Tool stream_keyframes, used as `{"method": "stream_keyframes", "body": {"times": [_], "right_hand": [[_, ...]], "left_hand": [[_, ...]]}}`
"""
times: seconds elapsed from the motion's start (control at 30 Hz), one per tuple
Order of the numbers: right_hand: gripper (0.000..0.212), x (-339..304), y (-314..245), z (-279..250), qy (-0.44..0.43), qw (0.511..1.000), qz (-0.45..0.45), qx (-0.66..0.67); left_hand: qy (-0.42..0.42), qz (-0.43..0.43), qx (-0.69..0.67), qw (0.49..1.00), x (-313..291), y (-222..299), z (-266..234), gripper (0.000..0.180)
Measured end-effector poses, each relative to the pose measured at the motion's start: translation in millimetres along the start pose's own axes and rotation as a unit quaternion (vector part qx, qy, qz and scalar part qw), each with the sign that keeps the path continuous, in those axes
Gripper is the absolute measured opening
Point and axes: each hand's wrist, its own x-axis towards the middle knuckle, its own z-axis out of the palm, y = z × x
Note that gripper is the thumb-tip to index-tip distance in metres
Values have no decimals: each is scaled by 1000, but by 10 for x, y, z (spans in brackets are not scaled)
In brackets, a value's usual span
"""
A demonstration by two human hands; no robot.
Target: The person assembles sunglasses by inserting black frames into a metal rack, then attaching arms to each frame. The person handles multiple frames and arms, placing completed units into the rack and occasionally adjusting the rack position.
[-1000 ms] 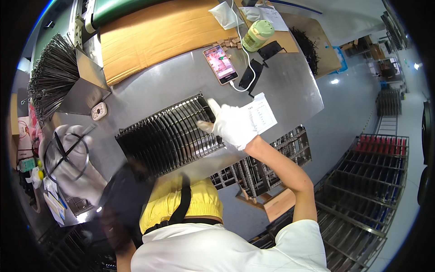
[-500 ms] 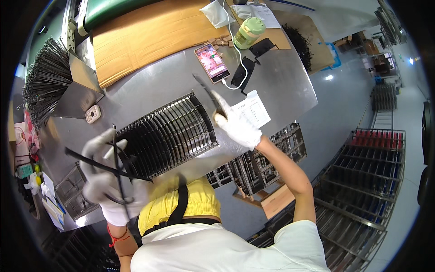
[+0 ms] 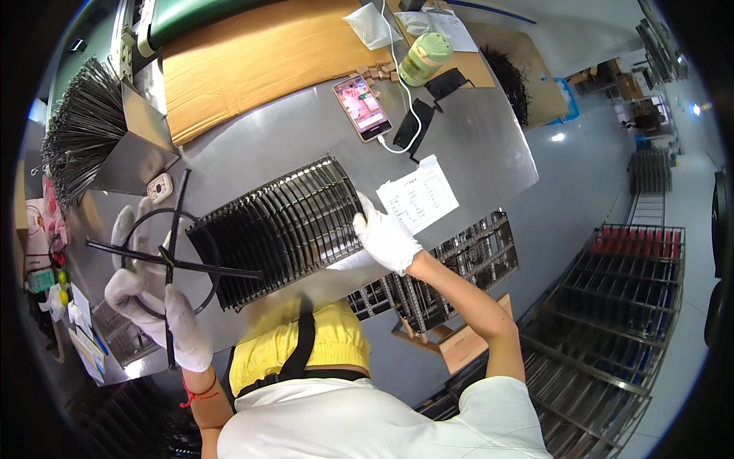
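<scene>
My left hand (image 3: 183, 325), in a white glove, holds a black cross-shaped frame (image 3: 214, 268) with a ring around its centre. The frame stands over the left part of the metal table, its fingers wrapped about the ring and bars. One bar reaches over the left end of a wire rack (image 3: 294, 233) filled with closely set, curved black strips. At the rack's right end my gloved right hand (image 3: 388, 243) is closed, its fingertips pinching the outermost black strip (image 3: 348, 186). Part of that strip is hidden by the fingers.
A printed sheet (image 3: 417, 195), a phone (image 3: 362, 109) on a white cable, a green bottle (image 3: 425, 60) and black pieces (image 3: 414, 122) lie beyond the rack. Thin black rods (image 3: 88, 130) fill a metal holder at left. Racks (image 3: 612, 306) stand on the floor at right.
My right hand has come back left and nearer, onto the rack's right end. My left hand has turned the cross-shaped frame, which now faces up with its ring showing.
</scene>
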Motion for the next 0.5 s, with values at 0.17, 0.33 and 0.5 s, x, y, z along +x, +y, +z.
{"method": "stream_keyframes", "body": {"times": [0.17, 0.33, 0.5], "right_hand": [[44, 219, 42, -648, 64, 970, 199, 128], [50, 138, -630, -1371, -51, 812, 55, 578], [30, 19, -72, -1352, 11, 749, 82, 657]], "left_hand": [[-40, 12, -88, 995, -66, -20, 107, 28], [-139, -63, -129, 980, -376, -247, 440, 40], [-219, 1, -52, 974, -344, -229, 436, 41]]}}
